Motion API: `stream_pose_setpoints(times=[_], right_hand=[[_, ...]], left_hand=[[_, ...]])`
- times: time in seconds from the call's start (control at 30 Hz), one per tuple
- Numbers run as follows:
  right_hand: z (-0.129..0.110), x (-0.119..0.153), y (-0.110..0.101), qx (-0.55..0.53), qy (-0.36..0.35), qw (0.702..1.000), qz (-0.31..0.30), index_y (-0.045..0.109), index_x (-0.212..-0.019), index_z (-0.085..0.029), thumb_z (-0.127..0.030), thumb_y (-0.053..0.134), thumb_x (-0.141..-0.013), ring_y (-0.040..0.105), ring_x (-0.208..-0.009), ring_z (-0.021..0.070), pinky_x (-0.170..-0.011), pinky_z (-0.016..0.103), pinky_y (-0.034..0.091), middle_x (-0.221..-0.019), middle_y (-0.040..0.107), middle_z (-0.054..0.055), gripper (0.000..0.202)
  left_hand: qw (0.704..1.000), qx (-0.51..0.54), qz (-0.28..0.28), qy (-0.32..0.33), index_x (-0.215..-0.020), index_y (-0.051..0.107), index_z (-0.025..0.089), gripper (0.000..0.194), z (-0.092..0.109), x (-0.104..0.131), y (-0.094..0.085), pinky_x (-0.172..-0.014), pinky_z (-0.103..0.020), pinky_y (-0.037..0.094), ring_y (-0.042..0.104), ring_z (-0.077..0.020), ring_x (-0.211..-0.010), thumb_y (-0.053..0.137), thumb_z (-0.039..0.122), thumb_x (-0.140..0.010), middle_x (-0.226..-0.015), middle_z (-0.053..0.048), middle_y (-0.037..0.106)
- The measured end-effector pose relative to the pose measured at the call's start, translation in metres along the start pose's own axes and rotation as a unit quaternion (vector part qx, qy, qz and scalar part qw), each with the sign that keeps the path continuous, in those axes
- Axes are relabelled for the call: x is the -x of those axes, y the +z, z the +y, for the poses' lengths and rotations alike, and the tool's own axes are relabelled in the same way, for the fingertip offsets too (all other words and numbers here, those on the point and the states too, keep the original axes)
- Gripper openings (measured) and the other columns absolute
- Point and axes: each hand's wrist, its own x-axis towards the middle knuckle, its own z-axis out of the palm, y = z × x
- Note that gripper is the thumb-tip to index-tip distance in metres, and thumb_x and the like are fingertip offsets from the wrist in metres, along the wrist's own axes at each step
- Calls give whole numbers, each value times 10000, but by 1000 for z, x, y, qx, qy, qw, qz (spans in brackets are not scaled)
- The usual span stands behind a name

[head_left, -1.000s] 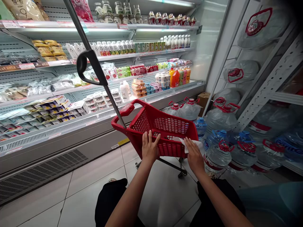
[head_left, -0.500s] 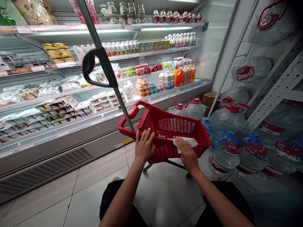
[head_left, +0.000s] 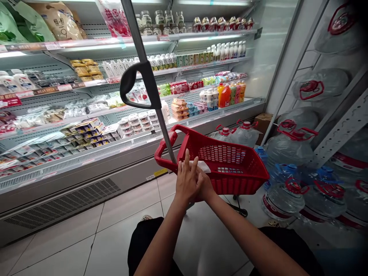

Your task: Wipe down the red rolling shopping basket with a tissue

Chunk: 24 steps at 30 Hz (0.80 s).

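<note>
A red plastic rolling basket (head_left: pixel 238 180) with slotted walls stands on the floor before me. Its grey telescopic pole ends in a black looped handle (head_left: pixel 149 86). At the near rim, close to the pole, my left hand (head_left: pixel 186 186) has its fingers stretched out and apart, holding nothing. My right hand (head_left: pixel 205 188) meets it there and is partly hidden behind it. A white wipe (head_left: pixel 203 166) sticks out past the right hand's fingers over the rim, and that hand presses on it.
An open fridge shelf (head_left: pixel 94 149) with yogurt cups, bottles and packs runs along the front and left. Large water jugs (head_left: pixel 283 197) with red handles crowd the right side beside a metal rack (head_left: pixel 350 119). A cardboard box (head_left: pixel 263 124) sits behind them.
My right hand has slid left along the near rim with the wipe, up to my left hand. The view has shifted left, and the basket appears slightly turned.
</note>
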Motion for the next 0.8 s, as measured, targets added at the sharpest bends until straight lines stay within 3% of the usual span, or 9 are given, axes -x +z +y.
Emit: stream_pose_setpoints(times=[0.2, 0.33, 0.43, 0.63, 0.7, 0.8], right_hand=[[58, 70, -58, 102, 7, 995, 16, 300, -1641, -232, -1, 316, -936, 477, -1457, 196, -1232, 444, 397, -1584, 508, 55, 743], [89, 109, -90, 145, 56, 987, 26, 299, -1641, -247, 39, 279, -887, 496, -1442, 197, -1237, 477, 386, -1562, 535, 50, 807], [82, 102, -80, 140, 84, 986, 39, 352, -1622, -228, 32, 292, -881, 529, -1413, 207, -1228, 487, 399, -1514, 584, 66, 788], [30, 40, -23, 54, 36, 997, 41, 437, -1570, -137, -98, 362, -985, 529, -1411, 234, -1199, 462, 443, -1491, 598, 131, 591], [28, 35, -19, 39, 24, 998, 48, 438, -1572, -154, -105, 360, -991, 538, -1400, 230, -1197, 462, 443, -1474, 614, 119, 588], [47, 52, -35, 56, 12, 998, 37, 389, -1604, -202, -55, 329, -964, 536, -1398, 215, -1208, 461, 422, -1513, 585, 84, 659]], left_hand=[[998, -51, -2, 23, -1600, 383, 210, 592, -17, 8, 23, -1319, -529, 98, 293, -272, -1565, 444, 357, -1030, -1688, -52, 335], [998, -63, 9, 30, -1561, 460, 219, 546, -15, 11, 34, -1325, -537, 102, 277, -278, -1572, 461, 339, -1028, -1672, -48, 374], [998, -59, 11, 26, -1587, 412, 181, 592, -4, 12, 39, -1320, -496, 172, 269, -259, -1577, 477, 330, -1018, -1671, -91, 373], [998, -45, -2, 36, -1676, 159, 229, 713, 6, 12, 36, -1318, -456, 201, 259, -224, -1581, 434, 270, -1019, -1705, -55, 302], [998, -43, -3, 39, -1680, 124, 212, 739, 1, 11, 33, -1322, -444, 188, 236, -218, -1588, 430, 250, -1008, -1714, -42, 279], [998, -51, -1, 38, -1669, 202, 257, 733, -11, 9, 33, -1323, -474, 167, 225, -247, -1592, 488, 275, -994, -1732, -38, 214]])
